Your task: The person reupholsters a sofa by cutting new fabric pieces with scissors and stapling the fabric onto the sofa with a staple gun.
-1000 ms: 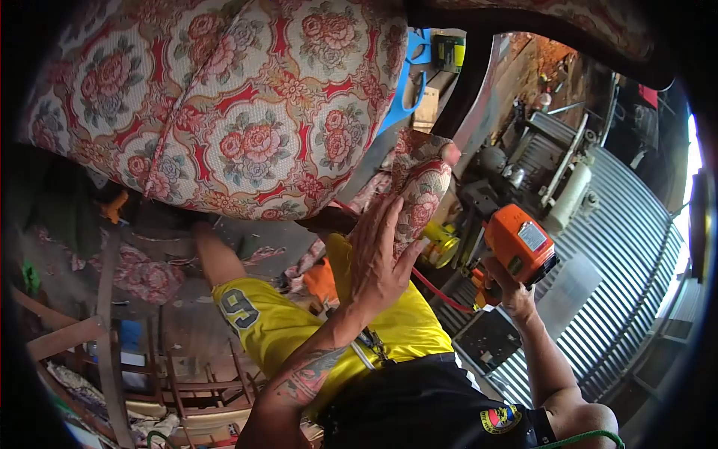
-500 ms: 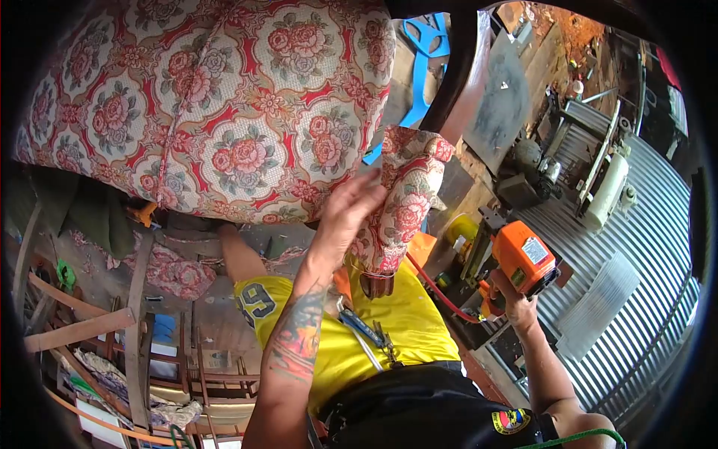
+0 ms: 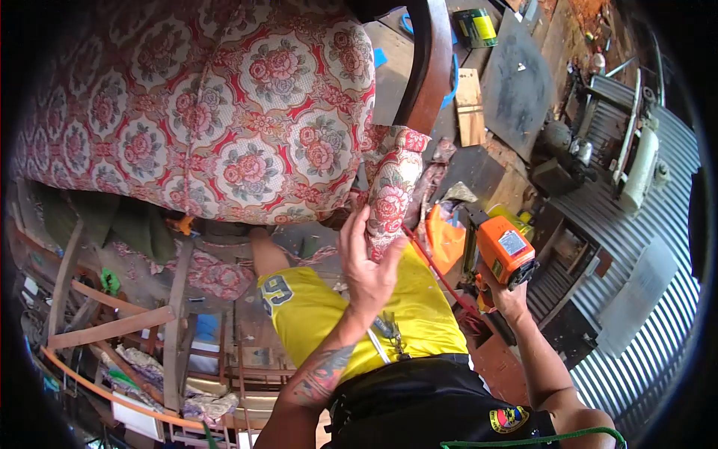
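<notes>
While the left hand [image 3: 368,266] lies open on the floral fabric flap [image 3: 393,187] under the cushion [image 3: 224,112], lower than before, right hand [image 3: 507,298] still gripping the orange staple gun [image 3: 502,251] nearby

Two bare hands are showing: the left hand [image 3: 366,266] and the right hand [image 3: 501,294]. Also showing are one orange pneumatic staple gun [image 3: 505,251], one red air hose [image 3: 432,268], one red-and-cream floral upholstered cushion [image 3: 224,112], one dark curved wooden frame rail [image 3: 428,67], one green-and-yellow tin can [image 3: 476,26] and one orange plastic bag [image 3: 446,241].
</notes>
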